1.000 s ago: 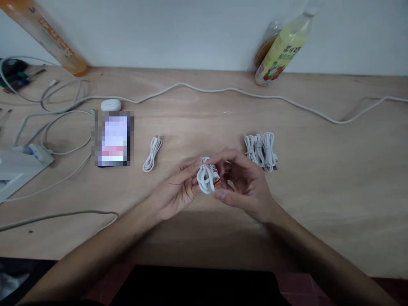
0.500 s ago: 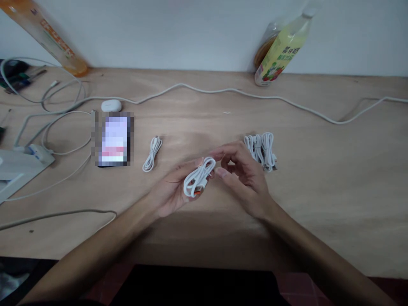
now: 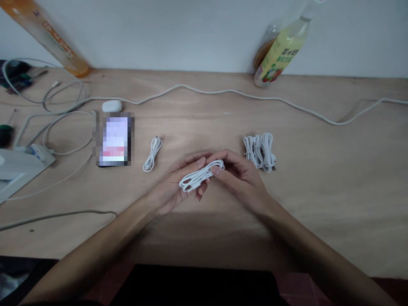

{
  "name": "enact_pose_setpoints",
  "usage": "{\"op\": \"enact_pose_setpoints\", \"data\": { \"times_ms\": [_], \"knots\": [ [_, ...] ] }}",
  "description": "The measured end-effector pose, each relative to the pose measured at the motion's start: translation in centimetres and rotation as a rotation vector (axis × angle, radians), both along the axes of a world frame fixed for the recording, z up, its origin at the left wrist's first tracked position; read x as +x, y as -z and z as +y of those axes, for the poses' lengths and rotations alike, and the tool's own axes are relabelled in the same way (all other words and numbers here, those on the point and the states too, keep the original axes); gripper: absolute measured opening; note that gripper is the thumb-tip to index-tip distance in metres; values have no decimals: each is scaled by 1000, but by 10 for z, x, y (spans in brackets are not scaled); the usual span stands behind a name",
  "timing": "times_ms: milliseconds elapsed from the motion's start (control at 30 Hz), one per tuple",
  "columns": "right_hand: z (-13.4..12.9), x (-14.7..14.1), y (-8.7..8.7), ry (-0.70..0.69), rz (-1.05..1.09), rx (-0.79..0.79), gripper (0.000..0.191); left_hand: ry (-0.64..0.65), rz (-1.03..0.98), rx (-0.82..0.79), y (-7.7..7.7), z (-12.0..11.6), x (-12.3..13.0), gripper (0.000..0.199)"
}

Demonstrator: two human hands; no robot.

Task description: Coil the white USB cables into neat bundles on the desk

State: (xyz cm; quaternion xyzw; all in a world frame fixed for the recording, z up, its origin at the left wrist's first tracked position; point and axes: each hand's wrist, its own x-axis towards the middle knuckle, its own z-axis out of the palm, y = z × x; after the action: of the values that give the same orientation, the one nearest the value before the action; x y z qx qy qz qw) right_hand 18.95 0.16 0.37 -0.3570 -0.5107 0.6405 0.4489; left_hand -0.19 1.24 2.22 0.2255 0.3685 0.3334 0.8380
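A coiled white USB cable (image 3: 194, 179), tied round its middle, is held above the table between both hands. My left hand (image 3: 170, 187) cradles it from the left and below, its thumb along the top edge. My right hand (image 3: 240, 178) pinches the right end of the coil, thumb on top; its other fingers curl behind, partly hidden. To the left on the table lies another bundled white cable (image 3: 152, 154). Several more white cable bundles (image 3: 259, 151) lie side by side beyond my right hand.
A phone (image 3: 114, 140) and a white earbud case (image 3: 111, 106) lie at left, near loose cables and a white power strip (image 3: 25, 168). One long white cord (image 3: 229, 91) crosses the table. An orange bottle (image 3: 60, 46) and a yellow bottle (image 3: 280, 53) stand by the wall.
My right hand has moved left and closed its thumb and fingers on the cable coil. The coil has turned flatter in my left hand, and its orange-marked plug no longer shows.
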Motion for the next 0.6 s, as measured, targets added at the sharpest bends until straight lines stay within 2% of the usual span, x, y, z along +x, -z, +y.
{"op": "enact_pose_setpoints", "data": {
  "times_ms": [133, 267, 400, 600],
  "knots": [
    [3, 1, 0, 144, -18, 7, 18, -54, 12, 143, 3, 1, 2, 33],
    [5, 2, 2, 268, -47, 20, 21, -147, 153, 346, 4, -2, 5, 32],
    [4, 1, 3, 290, -23, -39, 25, -231, 269, 491, 3, -8, 8, 31],
    [4, 2, 0, 232, 11, -63, 22, -282, 305, 509, 0, -13, 8, 29]
  ]
}}
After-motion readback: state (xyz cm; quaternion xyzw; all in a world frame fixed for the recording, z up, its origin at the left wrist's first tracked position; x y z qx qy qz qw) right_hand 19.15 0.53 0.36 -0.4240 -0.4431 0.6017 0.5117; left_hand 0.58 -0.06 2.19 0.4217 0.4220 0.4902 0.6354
